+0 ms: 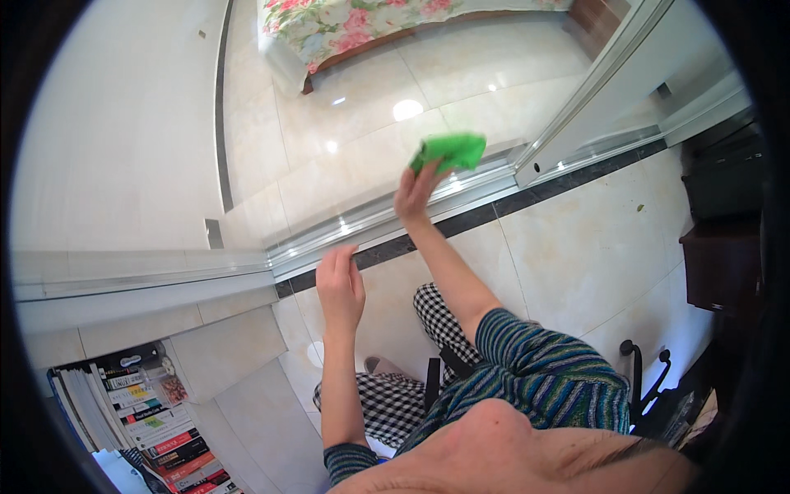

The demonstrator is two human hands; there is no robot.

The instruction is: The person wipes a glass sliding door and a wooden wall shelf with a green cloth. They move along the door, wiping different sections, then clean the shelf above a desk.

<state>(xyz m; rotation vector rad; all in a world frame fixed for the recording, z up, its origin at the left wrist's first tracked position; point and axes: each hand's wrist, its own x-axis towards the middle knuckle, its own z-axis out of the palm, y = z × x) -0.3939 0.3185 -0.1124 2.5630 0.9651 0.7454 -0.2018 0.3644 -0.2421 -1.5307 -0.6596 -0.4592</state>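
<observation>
My right hand (418,192) holds a folded green cloth (453,150) out in front of me, over the metal track of a sliding door (370,223). The cloth is slightly blurred, and whether it touches glass cannot be told. Lower and to the left, my left hand (340,290) is raised with its fingers bent together and nothing visible in it. Its fingertips appear near the dark stone strip (395,252) beside the track. The palm side of this hand is hidden.
At the right stands a white-framed sliding door panel (586,105). Books (166,438) fill the lower left beside a tiled ledge (228,358). Beyond the track is furniture under a floral cover (358,28). Dark cabinets (722,265) stand at the far right.
</observation>
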